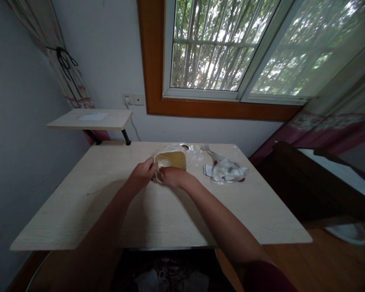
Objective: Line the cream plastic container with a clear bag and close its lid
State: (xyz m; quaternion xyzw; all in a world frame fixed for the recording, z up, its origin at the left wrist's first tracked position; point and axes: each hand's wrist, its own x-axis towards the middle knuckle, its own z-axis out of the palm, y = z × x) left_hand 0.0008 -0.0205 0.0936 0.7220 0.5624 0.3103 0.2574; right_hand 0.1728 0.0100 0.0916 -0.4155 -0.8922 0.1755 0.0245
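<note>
A small rectangular basin with a yellowish inside and a pale rim sits on the wooden desk, tilted a little towards me. My left hand is closed on its left rim, thumb on top. My right hand reaches over the near side, with its fingers curled down inside the left part of the basin. Whatever those fingers pinch is hidden. Clear plastic film lies behind and to the right of the basin.
To the right lies a crumpled clear plastic bag with whitish contents. A raised shelf with a paper on it stands at the back left. The wall with a socket and the window are behind the desk.
</note>
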